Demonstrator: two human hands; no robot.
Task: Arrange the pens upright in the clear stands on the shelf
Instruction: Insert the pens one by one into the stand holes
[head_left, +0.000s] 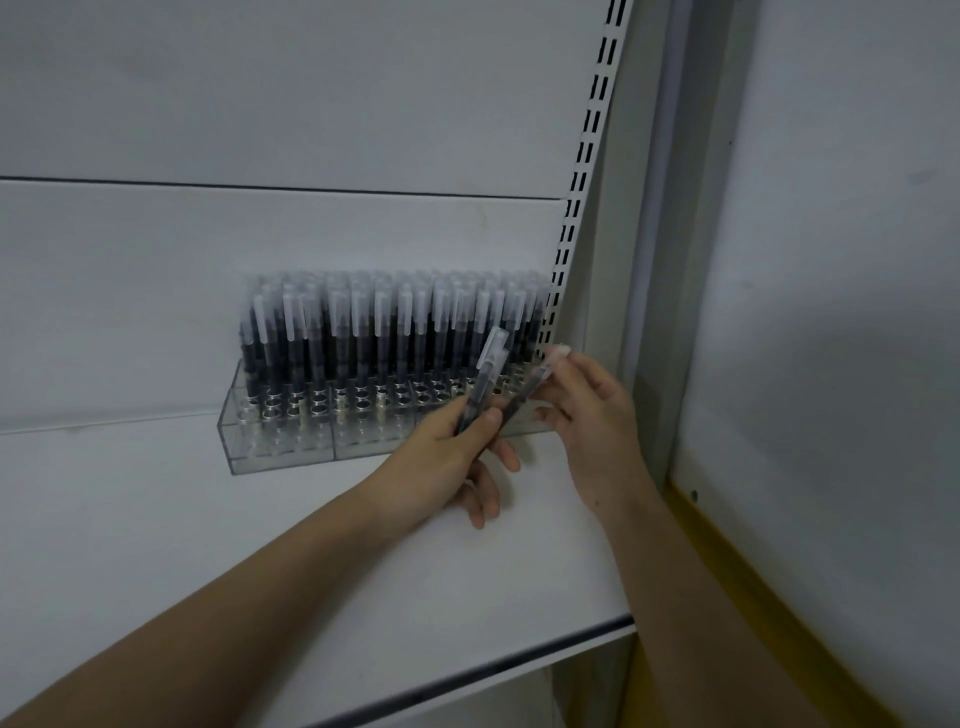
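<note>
The left hand (452, 457) is curling its thumb and fingers around a small bundle of pens (485, 382), gripping them low on their dark barrels so the frosted caps are tilting up and to the right, over the front of the stands. Just beside it, the right hand (587, 415) is pinching a single pen (524, 397) between thumb and fingertips, and that pen is slanting down to the left toward the bundle, near the right end of the stands. Both hands are hovering close together above the white shelf (363, 545), the two forearms reaching in from the lower edge. Behind them the clear stands (280, 441) are sitting on the shelf against the white back panel (260, 234), with rows of capped pens (363, 322) standing upright in the rear holes and open holes showing along the front rows. A slotted upright (576, 208) is running up at the right of the stands.
</note>
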